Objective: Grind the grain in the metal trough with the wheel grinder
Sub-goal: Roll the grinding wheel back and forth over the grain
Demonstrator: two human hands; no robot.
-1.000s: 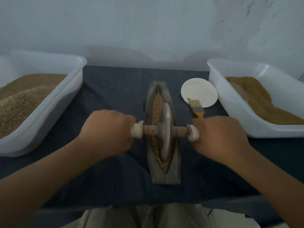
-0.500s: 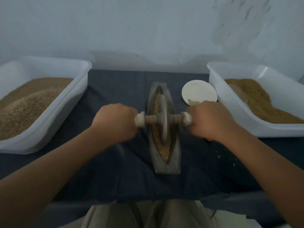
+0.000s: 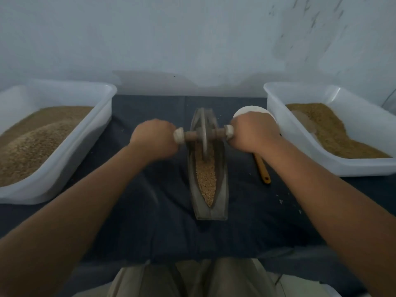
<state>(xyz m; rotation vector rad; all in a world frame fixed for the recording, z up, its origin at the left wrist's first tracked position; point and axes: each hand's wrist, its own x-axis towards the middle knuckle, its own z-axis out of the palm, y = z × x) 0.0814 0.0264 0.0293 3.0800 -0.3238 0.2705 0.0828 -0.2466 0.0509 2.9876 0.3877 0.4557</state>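
A boat-shaped metal trough (image 3: 222,189) lies lengthwise on the dark cloth, its groove filled with tan grain (image 3: 206,179). The wheel grinder (image 3: 203,133), a grey disc on a wooden axle with pale end caps, stands in the far half of the trough. My left hand (image 3: 154,139) grips the axle's left handle. My right hand (image 3: 251,133) grips the right handle. The handles themselves are hidden inside my fists.
A white tub of grain (image 3: 64,146) stands at the left, and another white tub of grain (image 3: 351,168) stands at the right. A white round dish (image 3: 246,109) and a brush with an orange handle (image 3: 263,170) lie right of the trough. A pale wall rises behind.
Both hands have rolled the wheel away from me, from the near half of the trough to its far half. The near grain is now uncovered.
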